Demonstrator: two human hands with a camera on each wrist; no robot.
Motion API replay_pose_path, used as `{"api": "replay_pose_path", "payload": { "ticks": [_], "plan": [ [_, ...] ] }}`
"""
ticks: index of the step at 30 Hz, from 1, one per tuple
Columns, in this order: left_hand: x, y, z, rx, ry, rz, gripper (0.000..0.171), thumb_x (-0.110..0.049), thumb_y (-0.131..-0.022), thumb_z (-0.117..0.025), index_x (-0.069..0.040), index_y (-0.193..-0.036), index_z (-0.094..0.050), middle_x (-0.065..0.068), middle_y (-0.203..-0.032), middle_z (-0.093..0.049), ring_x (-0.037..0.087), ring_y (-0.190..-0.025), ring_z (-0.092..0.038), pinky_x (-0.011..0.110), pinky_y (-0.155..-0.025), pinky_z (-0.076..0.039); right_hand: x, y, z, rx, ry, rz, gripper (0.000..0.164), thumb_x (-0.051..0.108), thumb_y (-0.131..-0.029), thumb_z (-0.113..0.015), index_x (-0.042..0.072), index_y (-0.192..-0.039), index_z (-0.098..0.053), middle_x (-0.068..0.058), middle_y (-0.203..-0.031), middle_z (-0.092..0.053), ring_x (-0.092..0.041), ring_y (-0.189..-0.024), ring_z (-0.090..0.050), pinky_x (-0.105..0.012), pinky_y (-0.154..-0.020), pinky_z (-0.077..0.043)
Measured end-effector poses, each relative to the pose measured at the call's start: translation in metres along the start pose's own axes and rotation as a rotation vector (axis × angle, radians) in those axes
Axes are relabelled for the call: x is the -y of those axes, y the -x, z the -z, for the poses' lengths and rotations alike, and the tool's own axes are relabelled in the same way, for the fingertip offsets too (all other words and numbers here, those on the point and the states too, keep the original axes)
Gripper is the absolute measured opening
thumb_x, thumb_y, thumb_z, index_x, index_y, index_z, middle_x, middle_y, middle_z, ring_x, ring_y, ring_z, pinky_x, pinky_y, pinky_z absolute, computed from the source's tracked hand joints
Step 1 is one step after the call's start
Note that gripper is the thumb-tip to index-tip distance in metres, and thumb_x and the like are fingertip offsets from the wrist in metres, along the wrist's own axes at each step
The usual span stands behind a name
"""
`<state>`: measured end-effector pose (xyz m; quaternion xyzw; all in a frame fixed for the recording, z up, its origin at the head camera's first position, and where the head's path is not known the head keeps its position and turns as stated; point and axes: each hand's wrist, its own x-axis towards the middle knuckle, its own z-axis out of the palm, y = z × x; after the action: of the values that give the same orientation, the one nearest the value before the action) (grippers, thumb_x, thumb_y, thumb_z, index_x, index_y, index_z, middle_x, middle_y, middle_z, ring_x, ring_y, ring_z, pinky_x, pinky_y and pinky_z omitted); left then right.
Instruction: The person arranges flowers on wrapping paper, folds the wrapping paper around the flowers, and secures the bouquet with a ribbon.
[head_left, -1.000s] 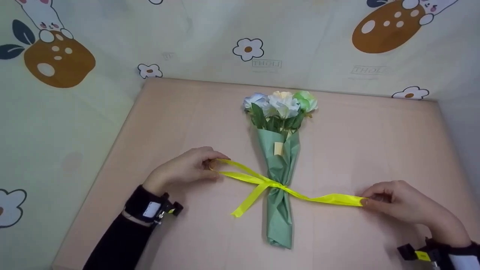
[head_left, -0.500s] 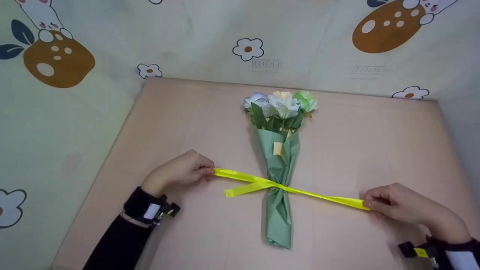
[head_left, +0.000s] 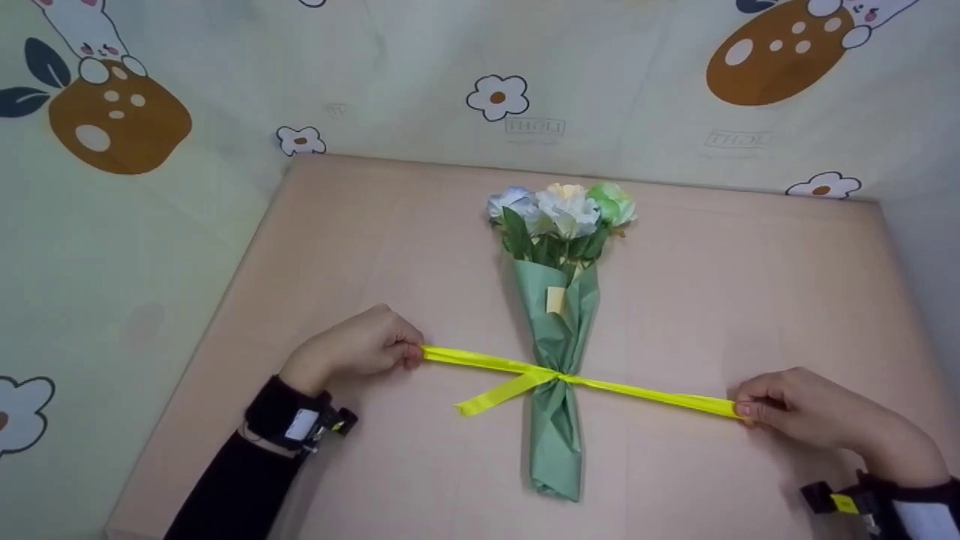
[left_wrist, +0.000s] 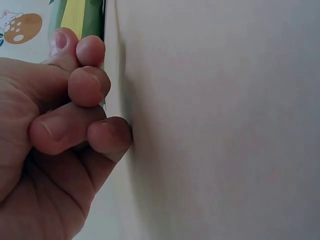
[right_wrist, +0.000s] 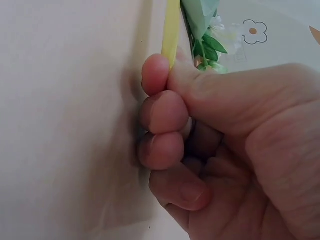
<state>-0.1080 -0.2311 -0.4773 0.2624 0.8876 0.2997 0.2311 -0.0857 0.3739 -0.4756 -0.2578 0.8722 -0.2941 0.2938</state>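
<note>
A bouquet (head_left: 556,330) wrapped in green paper lies on the table, its pale blue, white and green flowers (head_left: 566,210) towards the back. Round its narrow middle runs a yellow ribbon (head_left: 645,392), knotted at the front and stretched out nearly straight to both sides. My left hand (head_left: 360,341) pinches the ribbon left of the bouquet between thumb and forefinger, the other fingers curled. On the opposite side, my right hand (head_left: 817,412) pinches the other length. A short ribbon tail (head_left: 499,394) hangs loose at the lower left of the knot. The right wrist view shows the ribbon (right_wrist: 170,35) between thumb and forefinger.
The table (head_left: 375,225) has a light pinkish-tan surface. Behind it and to the left stands a pale wall covering (head_left: 405,67) printed with flowers, rabbits and brown fruit. A small beige tag (head_left: 556,299) shows on the wrapping.
My left hand has drawn its ribbon loop into a single taut band, shifting slightly left and down. My right hand has moved slightly right. The ribbon has straightened, and the loose tail has swung.
</note>
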Motion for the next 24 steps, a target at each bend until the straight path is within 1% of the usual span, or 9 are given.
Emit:
{"api": "replay_pose_path", "payload": {
  "ticks": [3, 9, 13, 15, 17, 18, 21, 22, 24],
  "plan": [
    [0.0, 0.0, 0.0, 0.006, -0.002, 0.007, 0.029, 0.003, -0.104, -0.068, -0.017, -0.087, -0.082, -0.009, -0.077, -0.071, 0.007, -0.066, -0.056, 0.023, -0.061, -0.049, 0.0, 0.0, 0.001, 0.001, 0.002, -0.01, 0.015, 0.012, -0.107, -0.07, 0.018, -0.096, -0.076, 0.014, -0.079, -0.063, -0.002, -0.067, -0.051, -0.023, -0.06, -0.044],
    [-0.002, -0.001, 0.001, -0.002, -0.008, 0.027, 0.029, 0.003, -0.104, -0.068, -0.017, -0.087, -0.082, -0.009, -0.077, -0.071, 0.008, -0.068, -0.057, 0.024, -0.064, -0.05, -0.003, 0.0, 0.002, -0.014, 0.012, 0.025, 0.015, 0.012, -0.108, -0.069, 0.018, -0.096, -0.077, 0.015, -0.078, -0.064, -0.001, -0.067, -0.051, -0.023, -0.06, -0.044],
    [-0.004, 0.0, 0.004, -0.008, 0.018, 0.051, 0.024, -0.004, -0.108, -0.067, -0.014, -0.09, -0.081, -0.006, -0.078, -0.071, 0.009, -0.068, -0.057, 0.024, -0.065, -0.05, -0.001, -0.002, 0.002, -0.023, -0.023, -0.018, 0.014, 0.015, -0.11, -0.066, 0.016, -0.1, -0.076, 0.012, -0.078, -0.063, -0.003, -0.065, -0.051, -0.023, -0.059, -0.044],
    [-0.007, 0.002, 0.008, -0.019, 0.034, 0.063, 0.021, -0.009, -0.11, -0.066, -0.011, -0.094, -0.08, -0.003, -0.078, -0.07, 0.01, -0.068, -0.056, 0.025, -0.065, -0.05, 0.003, -0.003, 0.002, -0.054, -0.03, -0.046, 0.013, 0.017, -0.111, -0.065, 0.015, -0.106, -0.077, 0.009, -0.078, -0.061, -0.005, -0.065, -0.051, -0.023, -0.059, -0.044],
    [-0.011, 0.002, 0.012, -0.037, 0.036, 0.085, 0.019, -0.013, -0.111, -0.065, -0.01, -0.098, -0.079, 0.0, -0.078, -0.07, 0.011, -0.067, -0.056, 0.026, -0.064, -0.049, 0.008, -0.004, 0.002, -0.13, 0.002, -0.046, 0.012, 0.017, -0.111, -0.066, 0.013, -0.108, -0.077, 0.008, -0.078, -0.058, -0.005, -0.065, -0.05, -0.024, -0.058, -0.044],
    [-0.012, 0.002, 0.013, -0.054, 0.029, 0.096, 0.018, -0.015, -0.111, -0.065, -0.01, -0.101, -0.079, 0.001, -0.078, -0.07, 0.011, -0.067, -0.056, 0.026, -0.064, -0.05, 0.011, -0.005, 0.002, -0.19, 0.027, -0.038, 0.011, 0.016, -0.11, -0.067, 0.013, -0.109, -0.077, 0.008, -0.078, -0.058, -0.006, -0.066, -0.05, -0.024, -0.057, -0.044],
    [-0.018, -0.001, 0.017, -0.125, -0.021, 0.104, 0.015, -0.016, -0.111, -0.066, -0.009, -0.108, -0.079, 0.002, -0.08, -0.071, 0.013, -0.068, -0.057, 0.03, -0.066, -0.051, 0.02, -0.008, 0.002, -0.416, 0.124, -0.001, 0.005, 0.011, -0.106, -0.074, 0.012, -0.108, -0.078, 0.006, -0.081, -0.06, -0.007, -0.068, -0.051, -0.023, -0.056, -0.044],
    [-0.019, -0.003, 0.017, -0.15, -0.037, 0.108, 0.013, -0.015, -0.111, -0.067, -0.01, -0.11, -0.079, 0.002, -0.081, -0.071, 0.013, -0.069, -0.058, 0.03, -0.066, -0.051, 0.022, -0.01, 0.002, -0.492, 0.154, 0.012, 0.005, 0.009, -0.104, -0.076, 0.011, -0.108, -0.078, 0.005, -0.083, -0.062, -0.008, -0.069, -0.051, -0.023, -0.056, -0.044],
    [-0.02, -0.007, 0.018, -0.196, -0.057, 0.105, 0.013, -0.015, -0.11, -0.067, -0.008, -0.113, -0.079, 0.003, -0.083, -0.073, 0.014, -0.07, -0.059, 0.032, -0.066, -0.053, 0.027, -0.014, 0.001, -0.612, 0.187, 0.024, 0.01, 0.007, -0.102, -0.078, 0.008, -0.112, -0.078, 0.002, -0.089, -0.066, -0.01, -0.072, -0.051, -0.021, -0.058, -0.044]
  ]
}}
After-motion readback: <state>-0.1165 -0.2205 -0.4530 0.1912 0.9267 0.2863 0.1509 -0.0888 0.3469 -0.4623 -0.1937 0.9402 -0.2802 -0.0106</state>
